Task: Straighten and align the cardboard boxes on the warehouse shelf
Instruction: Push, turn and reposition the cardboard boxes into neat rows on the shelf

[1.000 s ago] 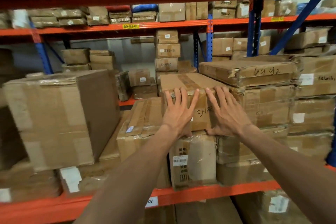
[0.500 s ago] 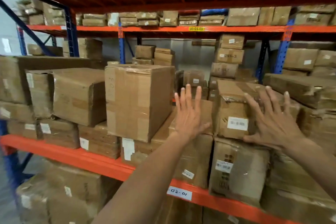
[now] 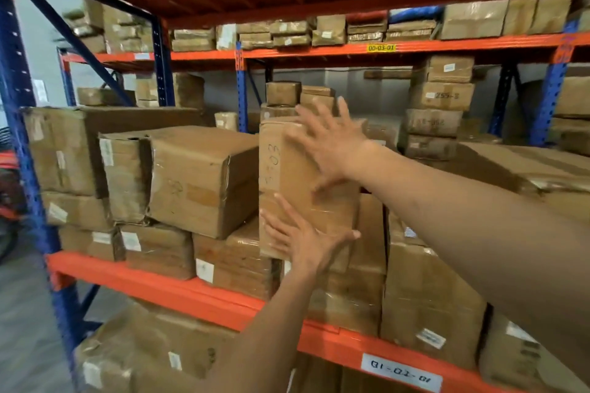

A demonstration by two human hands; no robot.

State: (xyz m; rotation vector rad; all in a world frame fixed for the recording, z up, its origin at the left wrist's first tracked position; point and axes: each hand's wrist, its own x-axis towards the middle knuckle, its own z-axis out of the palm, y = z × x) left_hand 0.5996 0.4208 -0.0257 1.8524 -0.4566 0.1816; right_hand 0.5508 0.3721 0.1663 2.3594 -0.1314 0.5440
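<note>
A tall taped cardboard box (image 3: 289,182) with handwritten digits on its front stands on lower boxes in the middle of the orange shelf (image 3: 178,289). My left hand (image 3: 308,241) lies flat, fingers spread, on its lower front. My right hand (image 3: 332,143) is spread over its upper front and right side, blurred by motion. To its left sits a dented box (image 3: 198,180) turned at an angle, with a crumpled box (image 3: 124,175) beside it. Neither hand grips anything.
A blue upright (image 3: 24,124) and diagonal brace frame the shelf's left end. Stacked boxes (image 3: 427,297) fill the right part; a long flat box (image 3: 523,169) lies on top there. A white label (image 3: 400,372) marks the beam. More boxes (image 3: 440,105) stand on the rack behind.
My view has swung left along the shelf. Both hands left the small box on the right and now rest on the tall box in the middle.
</note>
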